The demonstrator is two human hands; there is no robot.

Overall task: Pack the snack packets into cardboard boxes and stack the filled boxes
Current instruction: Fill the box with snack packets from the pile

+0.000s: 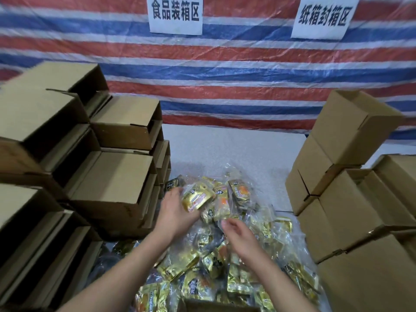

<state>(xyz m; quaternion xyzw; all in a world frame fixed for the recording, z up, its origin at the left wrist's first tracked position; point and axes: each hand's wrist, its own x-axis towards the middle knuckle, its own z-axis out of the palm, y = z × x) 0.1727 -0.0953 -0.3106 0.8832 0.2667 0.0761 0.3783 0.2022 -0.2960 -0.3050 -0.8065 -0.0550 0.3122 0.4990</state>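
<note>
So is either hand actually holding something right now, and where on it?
The left hand holds a gold snack packet, cupped from below at its lower left edge. The right hand holds nothing, open above the pile of packets.

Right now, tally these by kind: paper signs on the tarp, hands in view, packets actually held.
Paper signs: 2
Hands: 2, left hand and right hand
Held packets: 1, gold packet in the left hand
Total: 5
The packet pile is too jumbled to count.

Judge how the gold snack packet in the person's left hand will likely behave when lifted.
The gold packet looks small and flat, so probably light. Its glossy foil may be slippery. The left hand cradles it, and it holds shape, suggesting some stiffness.
</note>
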